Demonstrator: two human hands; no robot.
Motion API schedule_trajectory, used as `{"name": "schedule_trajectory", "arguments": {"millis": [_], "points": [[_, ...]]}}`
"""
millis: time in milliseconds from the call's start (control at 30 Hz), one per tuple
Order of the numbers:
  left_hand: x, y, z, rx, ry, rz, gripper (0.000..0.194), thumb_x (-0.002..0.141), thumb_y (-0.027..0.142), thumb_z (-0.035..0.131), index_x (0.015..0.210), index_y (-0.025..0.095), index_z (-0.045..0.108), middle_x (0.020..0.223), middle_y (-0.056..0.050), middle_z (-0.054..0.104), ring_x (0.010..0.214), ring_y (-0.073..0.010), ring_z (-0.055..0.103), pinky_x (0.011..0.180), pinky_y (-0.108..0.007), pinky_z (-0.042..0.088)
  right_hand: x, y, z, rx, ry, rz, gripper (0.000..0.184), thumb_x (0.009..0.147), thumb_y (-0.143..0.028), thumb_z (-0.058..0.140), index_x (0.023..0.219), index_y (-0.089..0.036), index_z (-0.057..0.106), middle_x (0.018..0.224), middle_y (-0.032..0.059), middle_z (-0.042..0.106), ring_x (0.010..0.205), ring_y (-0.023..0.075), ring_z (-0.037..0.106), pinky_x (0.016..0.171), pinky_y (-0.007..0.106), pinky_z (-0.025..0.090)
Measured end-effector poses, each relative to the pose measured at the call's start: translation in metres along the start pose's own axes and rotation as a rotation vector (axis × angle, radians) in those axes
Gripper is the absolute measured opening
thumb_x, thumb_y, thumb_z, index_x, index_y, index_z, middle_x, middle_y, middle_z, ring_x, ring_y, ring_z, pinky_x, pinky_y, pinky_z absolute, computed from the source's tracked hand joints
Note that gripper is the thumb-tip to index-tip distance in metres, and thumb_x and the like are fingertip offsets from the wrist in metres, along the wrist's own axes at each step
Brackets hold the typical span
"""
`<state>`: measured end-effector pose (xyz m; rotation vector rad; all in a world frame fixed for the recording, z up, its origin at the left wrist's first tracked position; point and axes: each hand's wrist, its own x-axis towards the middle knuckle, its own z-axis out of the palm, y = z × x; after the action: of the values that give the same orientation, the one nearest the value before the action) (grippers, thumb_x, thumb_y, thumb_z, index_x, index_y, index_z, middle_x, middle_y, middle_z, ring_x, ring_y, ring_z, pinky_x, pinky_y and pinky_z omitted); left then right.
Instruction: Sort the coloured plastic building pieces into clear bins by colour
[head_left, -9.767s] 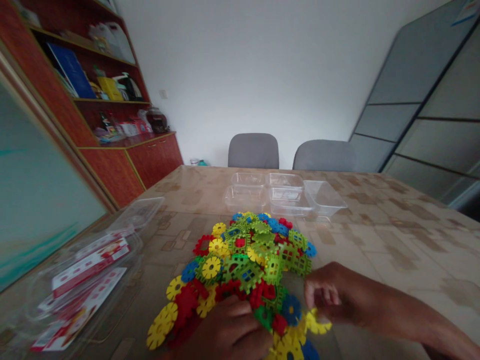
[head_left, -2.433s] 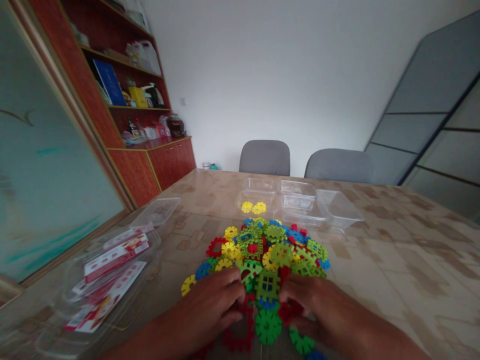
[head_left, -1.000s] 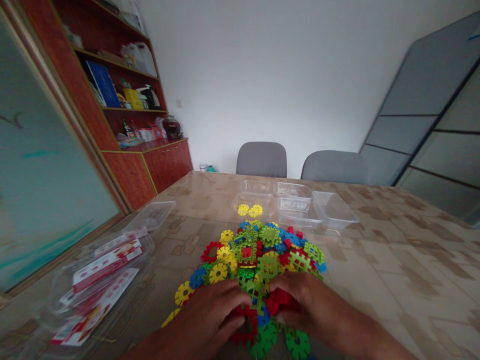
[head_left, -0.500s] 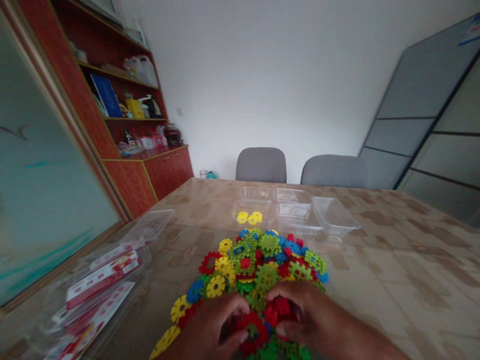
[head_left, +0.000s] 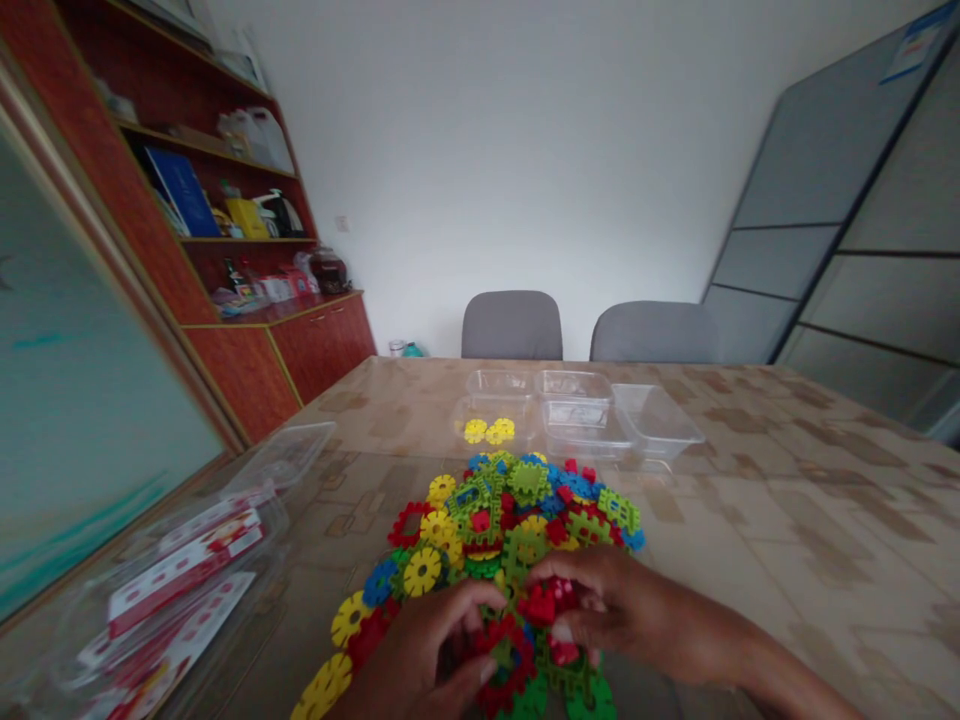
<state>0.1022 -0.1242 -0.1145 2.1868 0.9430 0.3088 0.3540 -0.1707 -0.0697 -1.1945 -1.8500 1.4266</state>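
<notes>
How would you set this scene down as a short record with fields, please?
left hand: at a red frame, grip unclear
right hand: holding red pieces
pile: red, yellow, blue, green
tubs: clear, beyond the pile; front left one holds yellow discs
cards: left of the pile
chairs: two, grey, behind the table

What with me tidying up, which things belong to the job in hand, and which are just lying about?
Likely job things:
red plastic pieces in the right hand
notched red plastic frame at the left hand
multicoloured heap of notched plastic pieces
clear plastic tub holding yellow notched discs
neighbouring clear tubs

Seemingly lying about:
red and white cards
clear plastic lids
rounded grey chairs
</notes>
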Motion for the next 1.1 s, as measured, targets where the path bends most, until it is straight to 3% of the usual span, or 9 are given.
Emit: {"name": "schedule_trajectory", "arguments": {"millis": [167, 300, 467, 667, 833, 1000, 1100], "points": [[0.001, 0.006, 0.004, 0.114, 0.044, 0.07, 0.054, 0.081, 0.021, 0.058, 0.132, 0.03, 0.046, 0.1, -0.004, 0.066, 0.089, -0.0211, 0.06, 0.08, -0.032, 0.046, 0.003, 0.004, 0.008, -0.066, 0.04, -0.063, 0.024, 0.086, -0.027, 0.06, 0.11, -0.022, 0.06, 0.077, -0.0006, 0.062, 0.059, 0.01, 0.056, 0.055, 0.02, 0.047], [0.007, 0.016, 0.004, 0.15, 0.088, 0.136, 0.057, 0.08, 0.017, 0.058, 0.133, 0.032, 0.044, 0.094, -0.002, 0.066, 0.082, -0.0186, 0.061, 0.077, -0.029, 0.046, 0.005, 0.002, 0.014, 0.017, 0.067, -0.066, 0.021, 0.082, -0.023, 0.062, 0.101, -0.019, 0.054, 0.075, -0.0011, 0.059, 0.06, 0.0109, 0.057, 0.051, 0.02, 0.047], [0.012, 0.027, 0.001, 0.153, 0.091, 0.157, 0.035, 0.078, 0.016, 0.062, 0.112, 0.028, 0.059, 0.083, 0.001, 0.065, 0.071, -0.0158, 0.057, 0.072, -0.026, 0.044, 0.007, 0.002, 0.015, 0.171, 0.033, -0.046, 0.025, 0.078, -0.031, 0.068, 0.089, -0.02, 0.049, 0.073, -0.0035, 0.055, 0.059, 0.0089, 0.056, 0.05, 0.018, 0.046], [0.016, 0.033, -0.007, 0.011, 0.124, 0.168, 0.022, 0.081, 0.02, 0.059, 0.102, 0.025, 0.061, 0.077, 0.002, 0.061, 0.069, -0.0147, 0.055, 0.064, -0.023, 0.039, 0.001, -0.003, -0.005, 0.267, -0.002, -0.047, 0.029, 0.081, -0.041, 0.069, 0.092, -0.017, 0.057, 0.074, -0.0029, 0.057, 0.061, 0.0073, 0.055, 0.055, 0.019, 0.047], [0.036, 0.042, -0.023, -0.154, 0.164, 0.131, 0.021, 0.081, 0.02, 0.056, 0.102, 0.022, 0.059, 0.074, 0.004, 0.054, 0.064, -0.0119, 0.05, 0.058, -0.02, 0.036, 0.0, 0.003, -0.038, 0.155, 0.211, -0.086, 0.033, 0.082, -0.046, 0.067, 0.097, -0.019, 0.058, 0.079, -0.003, 0.056, 0.061, 0.0076, 0.053, 0.056, 0.021, 0.047], [0.086, 0.051, -0.031, -0.313, 0.193, 0.207, 0.022, 0.08, 0.022, 0.058, 0.101, 0.017, 0.056, 0.07, 0.004, 0.052, 0.061, -0.011, 0.049, 0.057, -0.021, 0.035, 0.009, 0.023, -0.07, 0.073, 0.46, 0.022, 0.048, 0.075, -0.062, 0.064, 0.086, -0.017, 0.057, 0.057, -0.0062, 0.052, 0.046, 0.0079, 0.047, 0.046, 0.021, 0.037], [0.118, 0.049, -0.027, -0.447, 0.207, 0.177, 0.026, 0.076, 0.025, 0.063, 0.099, 0.015, 0.056, 0.069, 0.004, 0.054, 0.056, -0.0103, 0.049, 0.053, -0.02, 0.035, 0.009, 0.033, -0.082, 0.057, 0.551, 0.057, 0.048, 0.073, -0.062, 0.065, 0.085, -0.016, 0.057, 0.055, -0.006, 0.053, 0.046, 0.0088, 0.05, 0.045, 0.021, 0.034]]}}
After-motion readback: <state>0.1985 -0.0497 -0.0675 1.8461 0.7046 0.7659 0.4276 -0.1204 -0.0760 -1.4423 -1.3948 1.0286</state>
